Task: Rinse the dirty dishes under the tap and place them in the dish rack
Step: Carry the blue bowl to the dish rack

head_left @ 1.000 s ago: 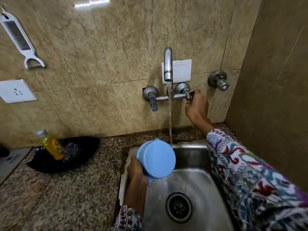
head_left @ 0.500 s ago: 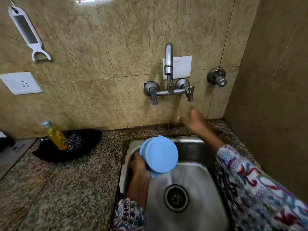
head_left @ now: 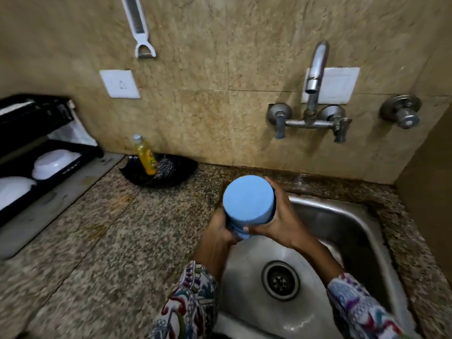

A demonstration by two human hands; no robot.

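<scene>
Blue cup, plain matte plastic and round, is held with its flat bottom turned up toward the camera, over the left rim of the steel sink. Its surface shows no print or mark. The left hand grips its lower side with curled fingers, and the right hand wraps round its right side, thumb across the front. Both sleeves carry a busy multicoloured pattern.

Beyond the cup, on the speckled granite counter, a black dish holds a leaning yellow bottle with a pale cap and a steel scrubber touching it; the bottle's label is too blurred to read. At far left, the black dish rack holds 2 white dishes.

On the tiled wall hang the tap, dry at its spout, a white socket plate and a white peeler.
</scene>
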